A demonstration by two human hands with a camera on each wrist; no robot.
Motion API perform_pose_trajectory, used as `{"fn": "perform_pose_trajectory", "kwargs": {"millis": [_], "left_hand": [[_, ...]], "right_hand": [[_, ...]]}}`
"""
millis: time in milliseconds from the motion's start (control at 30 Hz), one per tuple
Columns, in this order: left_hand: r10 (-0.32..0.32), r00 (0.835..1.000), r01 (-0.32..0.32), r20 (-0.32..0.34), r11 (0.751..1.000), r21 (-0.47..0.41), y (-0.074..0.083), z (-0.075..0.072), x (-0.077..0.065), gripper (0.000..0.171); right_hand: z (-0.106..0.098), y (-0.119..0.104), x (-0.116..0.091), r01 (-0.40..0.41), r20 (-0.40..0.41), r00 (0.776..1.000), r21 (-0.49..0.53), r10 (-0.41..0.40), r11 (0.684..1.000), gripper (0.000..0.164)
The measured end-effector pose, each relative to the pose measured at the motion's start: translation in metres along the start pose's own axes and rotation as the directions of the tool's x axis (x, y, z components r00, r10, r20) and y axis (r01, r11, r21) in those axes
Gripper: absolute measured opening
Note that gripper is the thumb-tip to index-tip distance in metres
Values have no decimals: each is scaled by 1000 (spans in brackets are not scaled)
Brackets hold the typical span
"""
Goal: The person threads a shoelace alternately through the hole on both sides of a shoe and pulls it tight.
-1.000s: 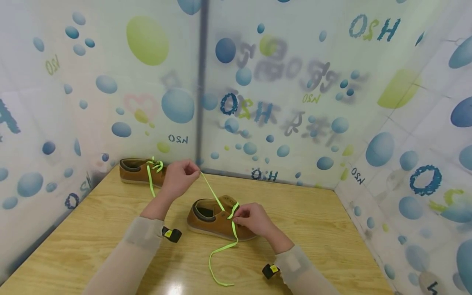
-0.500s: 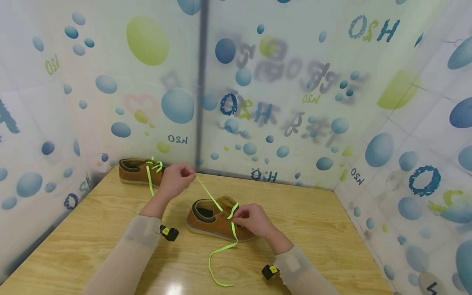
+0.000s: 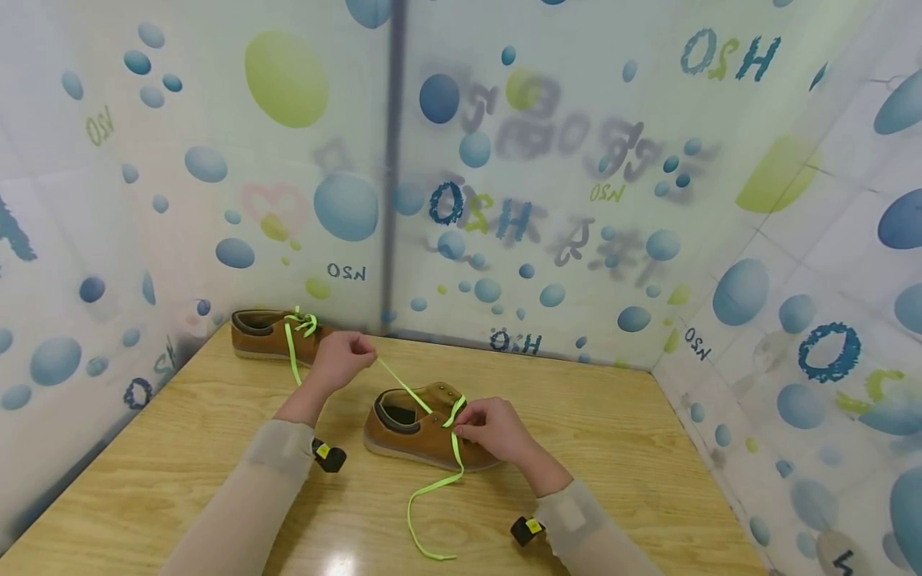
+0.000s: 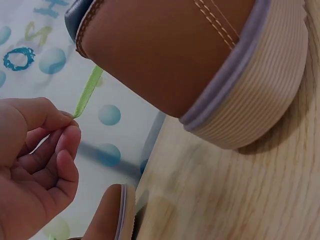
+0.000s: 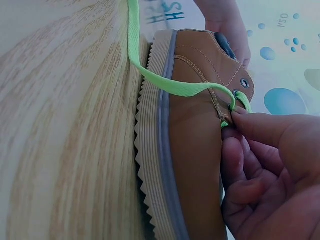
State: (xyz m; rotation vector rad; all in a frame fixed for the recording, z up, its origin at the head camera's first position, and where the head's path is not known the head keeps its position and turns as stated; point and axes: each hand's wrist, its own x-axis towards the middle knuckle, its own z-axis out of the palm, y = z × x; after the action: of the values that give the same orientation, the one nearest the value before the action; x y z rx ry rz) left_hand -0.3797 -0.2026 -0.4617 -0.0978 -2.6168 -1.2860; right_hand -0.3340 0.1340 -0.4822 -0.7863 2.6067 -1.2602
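A brown low-cut shoe point(image 3: 414, 440) stands on the wooden table with its toe to the right, and a neon green shoelace point(image 3: 435, 485) runs through its eyelets. Left of the shoe opening, my left hand point(image 3: 341, 362) pinches one end of the lace between thumb and forefinger. That stretch of lace point(image 4: 88, 90) slants taut up to the shoe. My right hand point(image 3: 497, 430) grips the shoe's eyelet edge at the front of the opening, with thumb point(image 5: 265, 127) right beside the threaded lace. The other lace end hangs over the shoe's near side and curls on the table.
A second brown shoe point(image 3: 262, 334) with a green lace tied on top stands at the table's far left corner, partly behind my left hand. Patterned curtains point(image 3: 576, 264) with blue and green ovals enclose the wooden table point(image 3: 634, 464) at the back and sides.
My left hand has moved down and slightly left with the lace end, so the lace runs at a flatter slant. The right hand and the shoe stay in place.
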Motion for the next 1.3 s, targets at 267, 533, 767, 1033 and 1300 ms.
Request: {"fn": "perform_pose_trajectory", "kwargs": {"millis": [267, 533, 767, 1033, 1300], "left_hand": [[-4, 999, 2, 46, 999, 36, -8, 2, 1, 5], [-62, 985, 45, 161, 993, 112, -15, 3, 1, 7], [-111, 946, 68, 304, 986, 150, -15, 10, -3, 10], [-116, 943, 64, 313, 983, 171, -8, 16, -5, 5], [-64, 971, 8, 231, 972, 234, 9, 4, -4, 17]], "right_hand": [[0, -2, 0, -9, 2, 1000, -9, 9, 1000, 7], [2, 0, 2, -3, -2, 1000, -26, 3, 1000, 8], [3, -1, 2, 1, -2, 1000, -26, -1, 1000, 8], [3, -2, 1, -6, -2, 1000, -15, 6, 1000, 7], [2, -2, 0, -15, -11, 1000, -17, 15, 1000, 6]]}}
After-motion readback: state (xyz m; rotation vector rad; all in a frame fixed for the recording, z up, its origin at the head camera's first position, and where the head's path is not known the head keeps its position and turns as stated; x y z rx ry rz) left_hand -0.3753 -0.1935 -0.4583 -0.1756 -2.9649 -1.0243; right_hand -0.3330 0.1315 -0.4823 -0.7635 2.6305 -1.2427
